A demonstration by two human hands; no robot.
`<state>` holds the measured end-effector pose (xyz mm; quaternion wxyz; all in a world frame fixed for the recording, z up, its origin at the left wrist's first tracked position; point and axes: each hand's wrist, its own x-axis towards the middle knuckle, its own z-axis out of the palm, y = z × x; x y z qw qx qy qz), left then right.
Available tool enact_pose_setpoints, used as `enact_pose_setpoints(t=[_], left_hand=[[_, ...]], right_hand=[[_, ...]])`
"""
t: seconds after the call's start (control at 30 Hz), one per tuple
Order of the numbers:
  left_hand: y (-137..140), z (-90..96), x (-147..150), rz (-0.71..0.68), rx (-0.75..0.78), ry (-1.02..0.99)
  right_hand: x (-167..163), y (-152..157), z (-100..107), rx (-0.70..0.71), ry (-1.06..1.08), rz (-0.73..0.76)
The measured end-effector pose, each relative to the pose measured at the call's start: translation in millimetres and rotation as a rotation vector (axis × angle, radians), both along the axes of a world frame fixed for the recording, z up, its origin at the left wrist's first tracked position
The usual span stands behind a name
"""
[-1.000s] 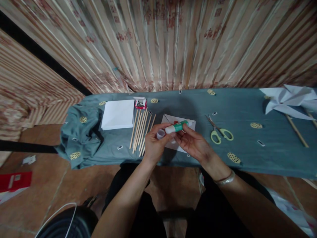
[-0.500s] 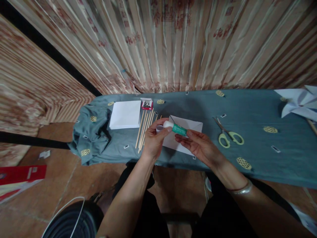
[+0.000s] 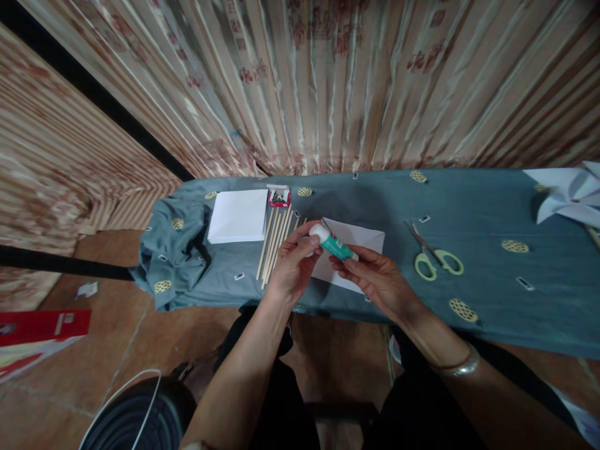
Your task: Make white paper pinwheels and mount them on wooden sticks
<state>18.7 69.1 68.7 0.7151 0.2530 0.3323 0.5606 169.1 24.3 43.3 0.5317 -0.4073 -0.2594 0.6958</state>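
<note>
A green and white glue stick (image 3: 338, 246) is held tilted between both hands. My left hand (image 3: 295, 256) is closed on its white end, thumb and fingers around it. With thumb and fingers, my right hand (image 3: 375, 272) grips the lower green end. Beneath the hands lies a white sheet of paper (image 3: 360, 236) with crease lines, partly covered by them. Several thin wooden sticks (image 3: 274, 244) lie just left of my left hand. Scissors (image 3: 435, 259) with light green handles rest to the right of the paper, their blades slightly apart.
A stack of white paper (image 3: 238, 215) lies at the left, beside a small red box (image 3: 279, 196) of metal pins. At the far right is a white paper pinwheel (image 3: 569, 194). The blue-green cloth (image 3: 492, 294) covers the narrow table; a pleated curtain (image 3: 328, 94) hangs behind.
The glue stick has turned to a steeper slant, its green end now lower. My right hand has shifted slightly along with it. The paper and scissors stay where they were.
</note>
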Motion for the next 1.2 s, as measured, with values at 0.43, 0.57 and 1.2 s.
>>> enact_pose_setpoints(t=[0.43, 0.57, 1.2], left_hand=[[2.7, -1.9, -1.6, -0.008, 0.002, 0.068], [2.8, -1.1, -1.6, -0.024, 0.005, 0.060], [3.9, -16.2, -3.6, 0.019, 0.135, 0.319]], right_hand=[[1.0, 0.1, -5.2, 0.005, 0.000, -0.012], [0.0, 0.2, -5.1, -0.008, 0.001, -0.024], [50.1, 23.2, -6.0, 0.008, -0.050, -0.185]])
